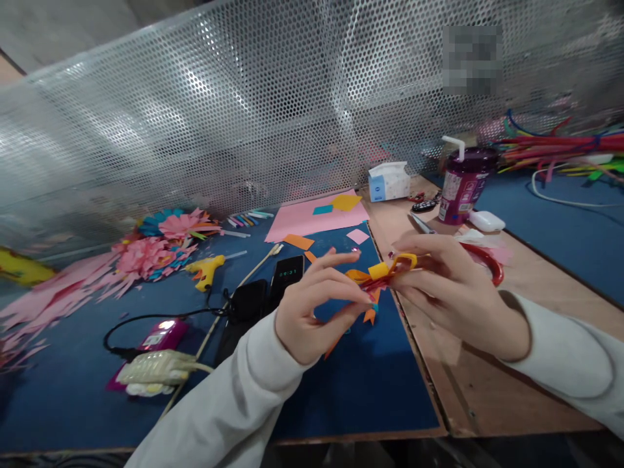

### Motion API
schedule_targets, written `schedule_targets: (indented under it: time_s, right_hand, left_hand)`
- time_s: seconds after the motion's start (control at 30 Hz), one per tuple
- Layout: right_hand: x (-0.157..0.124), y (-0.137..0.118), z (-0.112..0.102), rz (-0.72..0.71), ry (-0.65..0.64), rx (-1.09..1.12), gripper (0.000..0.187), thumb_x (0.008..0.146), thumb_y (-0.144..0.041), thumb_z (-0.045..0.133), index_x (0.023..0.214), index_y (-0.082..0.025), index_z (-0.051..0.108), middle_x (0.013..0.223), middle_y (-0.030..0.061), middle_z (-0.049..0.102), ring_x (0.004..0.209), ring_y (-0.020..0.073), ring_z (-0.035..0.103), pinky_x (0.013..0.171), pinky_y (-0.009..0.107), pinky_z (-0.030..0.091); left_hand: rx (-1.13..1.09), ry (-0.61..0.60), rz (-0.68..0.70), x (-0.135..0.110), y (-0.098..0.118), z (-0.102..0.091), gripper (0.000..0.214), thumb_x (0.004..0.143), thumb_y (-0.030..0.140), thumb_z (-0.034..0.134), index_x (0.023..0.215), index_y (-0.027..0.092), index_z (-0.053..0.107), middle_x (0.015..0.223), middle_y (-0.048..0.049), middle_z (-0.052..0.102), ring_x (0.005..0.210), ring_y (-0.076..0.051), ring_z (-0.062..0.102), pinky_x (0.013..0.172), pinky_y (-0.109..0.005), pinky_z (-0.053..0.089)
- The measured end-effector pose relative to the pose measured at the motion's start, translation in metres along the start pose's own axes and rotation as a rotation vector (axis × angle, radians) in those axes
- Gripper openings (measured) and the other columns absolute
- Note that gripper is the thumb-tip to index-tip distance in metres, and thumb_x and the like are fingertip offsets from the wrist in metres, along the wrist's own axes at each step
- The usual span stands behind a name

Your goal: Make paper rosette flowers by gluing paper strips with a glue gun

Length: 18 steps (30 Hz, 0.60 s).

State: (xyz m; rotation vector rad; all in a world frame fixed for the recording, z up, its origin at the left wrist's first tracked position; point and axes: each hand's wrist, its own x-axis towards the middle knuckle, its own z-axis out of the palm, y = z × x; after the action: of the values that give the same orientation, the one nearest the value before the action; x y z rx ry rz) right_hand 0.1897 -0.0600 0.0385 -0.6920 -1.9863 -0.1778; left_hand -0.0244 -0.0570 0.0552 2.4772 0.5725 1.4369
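Both hands meet over the blue mat (351,390), holding a small paper craft piece (377,272) between them. It has yellow loops and folded orange and pinkish-red strips. My left hand (316,299) pinches its lower left side between thumb and fingers, with the index finger raised. My right hand (443,286) grips the right side near a yellow loop, its fingertips partly hidden behind the piece. Below hangs or lies an orange strip with a notched end (370,316); whether it is joined to the piece I cannot tell. A phone (287,272) lies just left of my left hand.
Left are a yellow glue gun (205,270), pink paper flowers (151,260) and a purple device (163,335) with cables. Behind lie a pink sheet (292,221) and a tissue pack (389,182). A purple cup (463,185) with straw and scissors (423,224) stand and lie right. Perforated metal (244,110) backs the table.
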Motion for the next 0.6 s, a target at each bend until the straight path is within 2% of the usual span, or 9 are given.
schedule_targets:
  time_s: [0.13, 0.23, 0.33, 0.5, 0.6]
  right_hand:
    - [-0.001, -0.002, 0.002, -0.024, -0.073, -0.018, 0.011, 0.084, -0.009, 0.052, 0.082, -0.019, 0.056, 0.115, 0.008, 0.049, 0.098, 0.018, 0.057, 0.075, 0.03, 0.056]
    - [-0.003, -0.005, 0.003, 0.001, -0.131, 0.024, 0.01, 0.086, -0.01, 0.051, 0.083, -0.019, 0.055, 0.117, 0.0085, 0.048, 0.098, 0.0172, 0.057, 0.075, 0.028, 0.056]
    - [-0.002, -0.01, 0.002, 0.019, -0.143, 0.052, 0.012, 0.085, -0.011, 0.052, 0.088, -0.021, 0.057, 0.118, 0.007, 0.051, 0.098, 0.0176, 0.058, 0.077, 0.029, 0.055]
    - [0.002, -0.015, -0.002, 0.011, -0.11, 0.046, 0.012, 0.085, -0.012, 0.053, 0.087, -0.023, 0.058, 0.112, 0.0056, 0.055, 0.098, 0.018, 0.059, 0.077, 0.029, 0.056]
    - [0.0, -0.016, -0.003, -0.002, -0.137, 0.039, 0.012, 0.086, -0.011, 0.052, 0.088, -0.021, 0.058, 0.117, 0.0083, 0.051, 0.102, 0.0185, 0.057, 0.079, 0.028, 0.055]
  left_hand:
    - [0.034, 0.128, 0.033, -0.001, 0.01, 0.0, 0.013, 0.077, 0.011, 0.063, 0.084, 0.022, 0.064, 0.075, 0.0013, 0.068, 0.084, -0.016, 0.065, 0.095, -0.047, 0.048]
    - [0.027, 0.156, 0.024, -0.001, 0.018, 0.002, 0.015, 0.078, 0.007, 0.061, 0.087, 0.02, 0.063, 0.08, -0.0003, 0.069, 0.093, -0.018, 0.065, 0.092, -0.044, 0.052]
    - [0.041, 0.159, 0.008, -0.001, 0.02, 0.006, 0.017, 0.078, 0.005, 0.061, 0.089, 0.017, 0.063, 0.084, -0.002, 0.069, 0.102, -0.02, 0.064, 0.09, -0.041, 0.054]
    - [0.051, 0.134, 0.01, 0.0, 0.019, 0.01, 0.015, 0.077, 0.005, 0.063, 0.087, 0.015, 0.064, 0.084, -0.003, 0.069, 0.092, -0.016, 0.067, 0.082, -0.031, 0.058]
    - [0.08, 0.125, 0.011, 0.0, 0.02, 0.01, 0.015, 0.077, 0.005, 0.063, 0.087, 0.015, 0.064, 0.084, -0.003, 0.07, 0.091, -0.016, 0.067, 0.081, -0.029, 0.058]
